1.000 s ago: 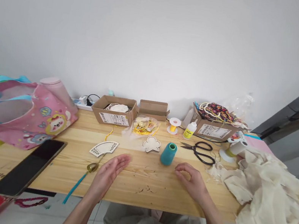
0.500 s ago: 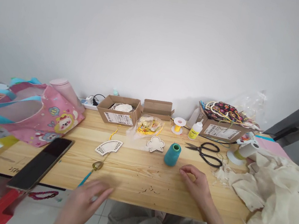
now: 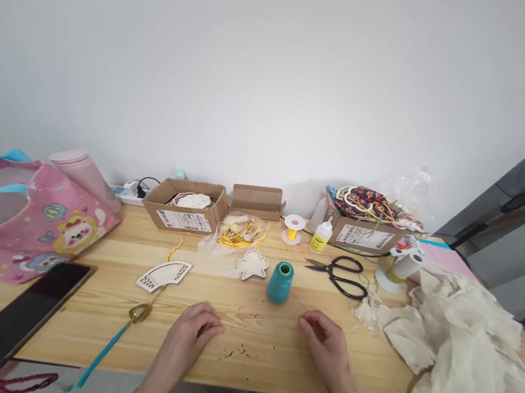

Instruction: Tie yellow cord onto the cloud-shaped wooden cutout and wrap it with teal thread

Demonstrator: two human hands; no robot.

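Head view: a teal thread cone (image 3: pixel 280 283) stands upright on the worktop (image 3: pixel 362 380), bare of contact from either hand. My right hand (image 3: pixel 323 346) lies just to the right of the cone and nearer me, its grip with thumb and forefinger pressed together; whether a thread lies between them I cannot tell. My left hand (image 3: pixel 189 339) rests left of the cone, also nearer me, its grip loosely curled, with nothing visible in it. Farther left of the cone lie a brass teardrop charm (image 3: pixel 139 313) with a teal tassel (image 3: pixel 102 351) and a fan-shaped wooden cutout (image 3: pixel 164 276). Just behind the cone is a cloud-shaped wooden cutout (image 3: pixel 253 265); to its right lie black-handled scissors (image 3: pixel 337 275).
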